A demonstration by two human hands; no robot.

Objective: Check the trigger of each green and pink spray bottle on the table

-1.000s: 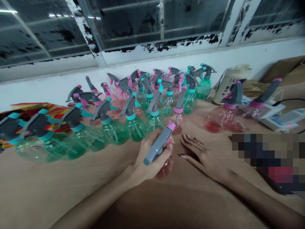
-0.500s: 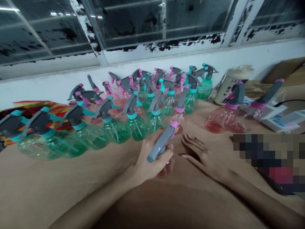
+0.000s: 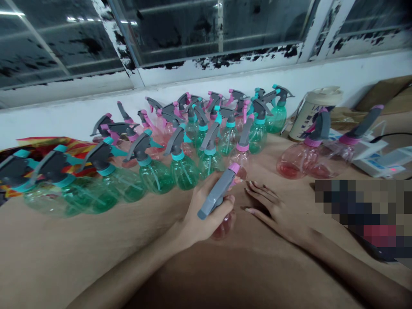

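The bench (image 3: pixel 112 231) carries it: here's the pink spray bottle (image 3: pixel 224 228), left grip (image 3: pixel 206 224) wrapped round it below its grey head (image 3: pixel 215 197)! Looks light, thin-walled, perhaps slippery; right there seems the best hold. Right grip (image 3: pixel 272 208), empty, spreads just beside the bottle, green bottles (image 3: pixel 185 175) beyond it.

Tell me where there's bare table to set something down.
Widest: the table left of the left forearm, in front of the front green bottles. Another is between it and the right forearm, nearer than the held pink bottle. Smaller: between the right hand and the two pink bottles at right. Crowded: toward the wall, among the packed bottles.
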